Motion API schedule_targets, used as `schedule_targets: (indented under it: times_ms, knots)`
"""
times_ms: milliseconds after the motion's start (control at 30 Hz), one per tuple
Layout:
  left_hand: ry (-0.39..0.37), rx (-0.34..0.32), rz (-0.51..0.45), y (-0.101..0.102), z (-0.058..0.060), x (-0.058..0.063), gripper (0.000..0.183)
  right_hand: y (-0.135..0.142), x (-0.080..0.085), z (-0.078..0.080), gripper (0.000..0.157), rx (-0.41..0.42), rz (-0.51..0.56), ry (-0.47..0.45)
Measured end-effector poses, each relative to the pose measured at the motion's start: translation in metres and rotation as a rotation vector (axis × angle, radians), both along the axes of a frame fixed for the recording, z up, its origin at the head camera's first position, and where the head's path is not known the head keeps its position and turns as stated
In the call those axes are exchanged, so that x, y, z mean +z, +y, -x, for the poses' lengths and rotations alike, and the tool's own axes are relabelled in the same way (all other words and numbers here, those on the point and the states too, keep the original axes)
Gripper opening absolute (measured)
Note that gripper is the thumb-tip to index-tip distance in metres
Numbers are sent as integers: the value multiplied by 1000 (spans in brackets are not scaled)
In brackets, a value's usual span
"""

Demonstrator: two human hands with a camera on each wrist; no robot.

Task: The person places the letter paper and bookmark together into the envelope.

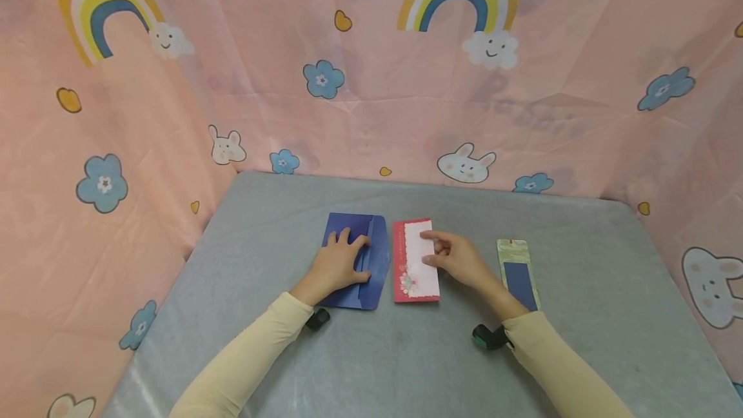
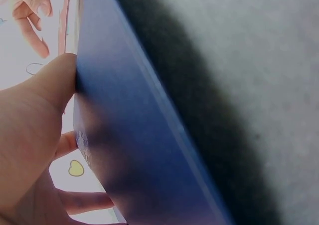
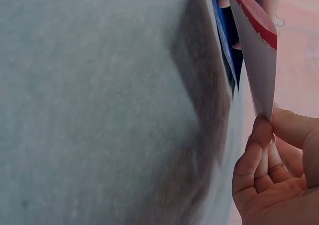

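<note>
A dark blue envelope point(image 1: 380, 263) lies on the grey table with its flap along the right side. My left hand point(image 1: 335, 264) rests on it, fingers and thumb spread across the paper; up close in the left wrist view, the envelope point(image 2: 134, 115) fills the middle. Just right of it is a red and white card point(image 1: 415, 253) with a flower design at its lower part. Its right edge is pinched between the thumb and fingers of my right hand point(image 1: 461, 262). The right wrist view shows the card point(image 3: 259, 65) lifted off the table at the pinched edge.
A narrow green-patterned packet point(image 1: 513, 250) with a dark blue panel lies on the table, partly behind the right forearm. Pink cloth printed with rainbows, flowers and rabbits hangs around the back and sides of the grey table point(image 1: 395, 366).
</note>
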State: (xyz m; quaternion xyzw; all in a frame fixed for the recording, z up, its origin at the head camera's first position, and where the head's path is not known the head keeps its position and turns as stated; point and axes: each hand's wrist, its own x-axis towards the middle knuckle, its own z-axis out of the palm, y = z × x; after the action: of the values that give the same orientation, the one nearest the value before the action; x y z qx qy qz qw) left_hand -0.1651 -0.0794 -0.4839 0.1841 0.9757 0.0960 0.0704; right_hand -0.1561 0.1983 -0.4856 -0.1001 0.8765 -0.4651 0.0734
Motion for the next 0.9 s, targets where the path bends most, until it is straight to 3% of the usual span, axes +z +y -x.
schedule_targets:
  times_ms: [900]
  knots:
    - [-11, 9, -6, 0, 1, -1, 67, -34, -3, 14, 47, -15, 49, -12]
